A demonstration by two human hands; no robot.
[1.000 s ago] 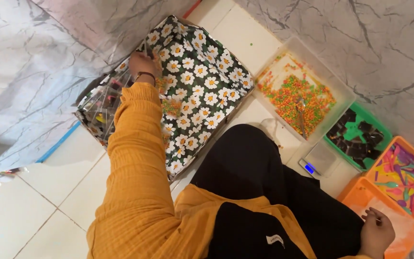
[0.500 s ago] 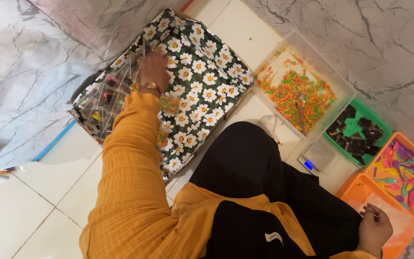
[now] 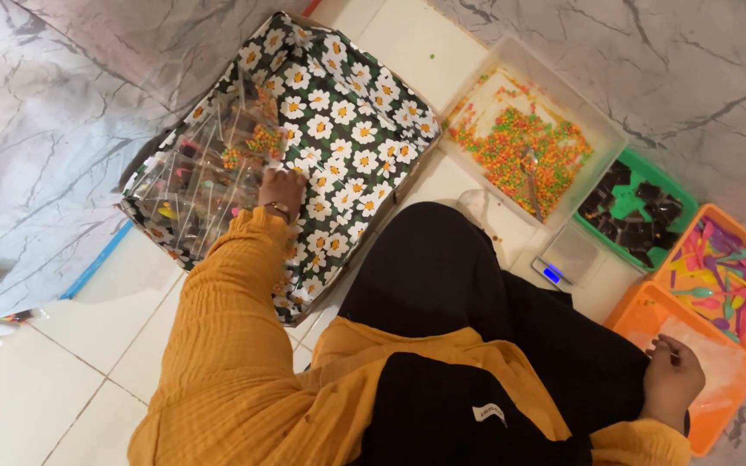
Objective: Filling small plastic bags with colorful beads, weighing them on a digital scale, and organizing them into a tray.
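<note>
Left grip (image 3: 282, 185): fingers pressed down together on the clear plastic packets filled with small orange and green beads (image 3: 218, 160); we can't tell whether it pinches one packet or just rests flat on the stack. Those packets lie just ahead and outboard of that grip, inside the shallow box lined with black fabric printed with white daisies (image 3: 347, 138).

Right grip (image 3: 671, 380): curled loosely, fingertips touching the clear plastic bags stacked in the near orange plastic tray (image 3: 718, 380). Whether it holds a bag, we cannot tell.

Well ahead of the right grip, on the white tiled floor (image 3: 62, 328): orange tray of pink, green and purple plastic spoons (image 3: 727, 267), green tray of dark wrapped pieces (image 3: 636, 207), small silver digital scale with a blue display (image 3: 567, 259), and a clear plastic tub of loose orange and green beads (image 3: 524, 151).

Risks, as we judge them:
- Packets are slick and overlapped; a push from the left grip could slide the stack or fan it toward the box edge.
- The left arm is at full stretch, so a sleeve could drag packets on the way back.
- The knee sits close to the scale and bead tub; a shift could tip either.
- A few beads lie loose on the floor beside the tub.

Hard to see:
- Left fingertips are hidden by the back of the hand.
- Packet seals are lost in glare.
- Right palm is hidden, and the tray's near corner is cut off by the frame.
- Dark pieces in the green tray are unidentifiable.
</note>
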